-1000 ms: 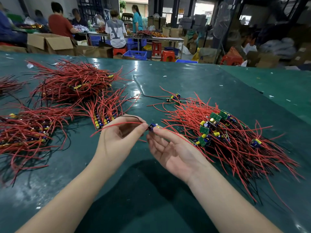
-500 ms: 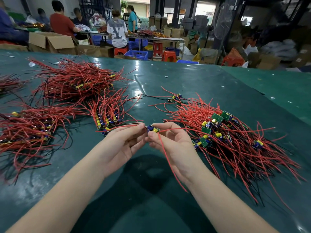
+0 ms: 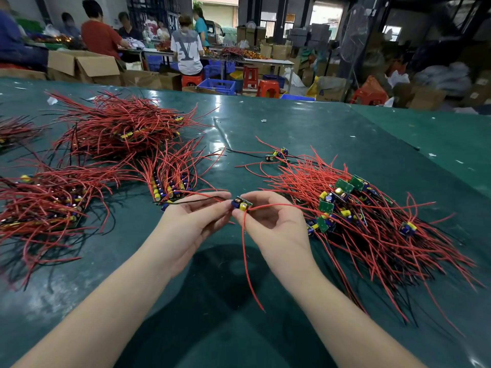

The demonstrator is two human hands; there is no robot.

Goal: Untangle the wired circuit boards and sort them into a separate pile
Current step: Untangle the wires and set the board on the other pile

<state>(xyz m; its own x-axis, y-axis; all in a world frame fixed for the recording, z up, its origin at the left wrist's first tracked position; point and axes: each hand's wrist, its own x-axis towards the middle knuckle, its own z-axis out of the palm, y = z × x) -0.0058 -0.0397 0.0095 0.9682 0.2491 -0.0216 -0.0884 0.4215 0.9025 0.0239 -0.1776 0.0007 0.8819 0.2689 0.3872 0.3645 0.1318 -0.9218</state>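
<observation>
1. The small circuit board (image 3: 241,205) sits between my two hands, held just above the green table (image 3: 292,134), with the tangled pile (image 3: 372,221) to my right and the neat pile (image 3: 170,181) just beyond my left fingers.
2. My right hand (image 3: 276,227) pinches the board's near edge between thumb and fingertips; one red wire (image 3: 245,261) drops from it past my wrist, its free end lying on the table.
3. My left hand (image 3: 191,221) pinches the board's other side, where a red and a black wire (image 3: 196,201) run off to the left. Both hands are closed on the same board.
4. To do this step well, I judge I should keep the board steady in one hand and draw each wire straight with the other, pulling along its length, not sideways at the solder joint.
5. Another red strand leads right toward the tangled pile; whether it is caught there I cannot tell, so I would ease it out slowly.
6. Then I would lay the board with the neat pile, wires pointing the same way as the others.
</observation>
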